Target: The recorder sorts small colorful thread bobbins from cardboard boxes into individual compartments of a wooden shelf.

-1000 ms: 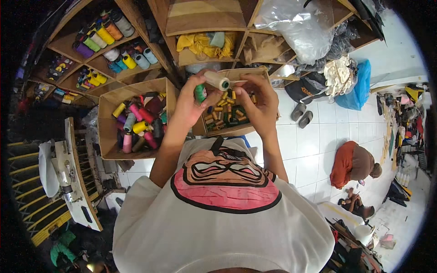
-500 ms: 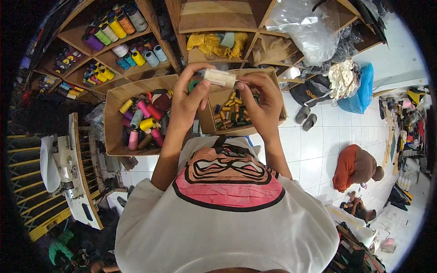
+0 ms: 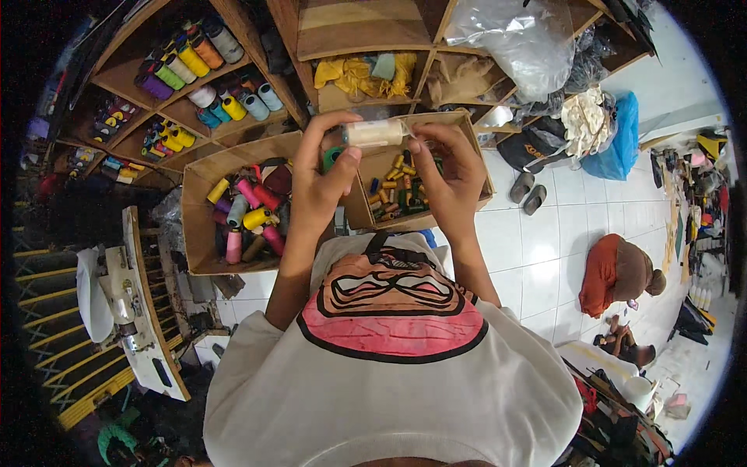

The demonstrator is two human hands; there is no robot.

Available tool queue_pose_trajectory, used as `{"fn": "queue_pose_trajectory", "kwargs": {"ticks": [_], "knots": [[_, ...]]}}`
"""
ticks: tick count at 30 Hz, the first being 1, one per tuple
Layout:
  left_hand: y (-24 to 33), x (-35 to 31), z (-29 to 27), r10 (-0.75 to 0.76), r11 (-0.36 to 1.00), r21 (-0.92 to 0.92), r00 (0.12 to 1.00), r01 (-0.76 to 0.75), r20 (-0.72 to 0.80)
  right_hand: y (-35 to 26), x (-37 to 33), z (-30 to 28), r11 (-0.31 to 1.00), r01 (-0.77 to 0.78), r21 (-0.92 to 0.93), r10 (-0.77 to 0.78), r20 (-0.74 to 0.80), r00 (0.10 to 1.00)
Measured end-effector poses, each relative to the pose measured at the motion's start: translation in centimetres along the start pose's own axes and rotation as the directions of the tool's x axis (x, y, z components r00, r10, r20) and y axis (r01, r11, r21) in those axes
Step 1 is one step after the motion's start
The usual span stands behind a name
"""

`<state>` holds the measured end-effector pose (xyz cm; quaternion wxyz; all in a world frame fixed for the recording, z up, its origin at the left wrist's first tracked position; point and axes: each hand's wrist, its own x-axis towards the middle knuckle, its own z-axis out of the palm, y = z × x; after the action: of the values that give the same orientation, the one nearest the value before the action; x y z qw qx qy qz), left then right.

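Observation:
A cream spool of thread (image 3: 377, 133) lies sideways between my hands, above an open cardboard box. My left hand (image 3: 323, 167) is closed round its left end, thumb below and fingers above. At the other end my right hand (image 3: 450, 167) pinches a pale strand of thread (image 3: 408, 131) that runs from the spool to its fingertips. Beneath them the right cardboard box (image 3: 484, 183) holds several small yellow and green spools (image 3: 398, 183). A green spool (image 3: 332, 158) shows just behind my left fingers.
To the left, another cardboard box (image 3: 191, 233) is filled with colourful thread cones (image 3: 255, 218). Wooden shelves (image 3: 362, 39) with more cones stand ahead. A sewing machine (image 3: 120, 296) is at far left. On the right are slippers (image 3: 527, 193), a blue bag (image 3: 615, 148) and a seated person (image 3: 615, 276).
The spool has turned slightly so that it lies more level. My right fingertips have drawn a little away from its end, and a pale strand shows there. My left hand keeps its hold.

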<state>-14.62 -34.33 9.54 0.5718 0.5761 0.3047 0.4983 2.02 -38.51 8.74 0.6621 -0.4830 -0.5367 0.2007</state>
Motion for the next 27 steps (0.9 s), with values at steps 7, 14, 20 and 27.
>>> {"fn": "queue_pose_trajectory", "kwargs": {"ticks": [7, 14, 20, 27], "knots": [[-0.1, 0.2, -0.3, 0.039, 0.996, -0.078, 0.999, -0.038, 0.018, -0.1, 0.0, -0.2, 0.998, 0.020, -0.053, -0.020, 0.006, 1.000], [0.1, 0.1, -0.6, 0.049, 0.995, -0.086, 0.999, -0.049, 0.003, -0.5, 0.3, -0.1, 0.997, 0.048, -0.060, -0.045, 0.045, 0.998], [0.2, -0.1, -0.6, 0.048, 0.993, -0.102, 0.998, -0.051, -0.028, -1.4, 0.3, 0.4, 0.999, 0.025, -0.044, -0.022, 0.066, 0.998], [0.2, -0.4, -0.9, 0.047, 0.994, -0.094, 0.999, -0.049, -0.028, -1.8, 0.4, 0.6, 0.989, 0.098, -0.109, -0.084, 0.130, 0.988]]}}
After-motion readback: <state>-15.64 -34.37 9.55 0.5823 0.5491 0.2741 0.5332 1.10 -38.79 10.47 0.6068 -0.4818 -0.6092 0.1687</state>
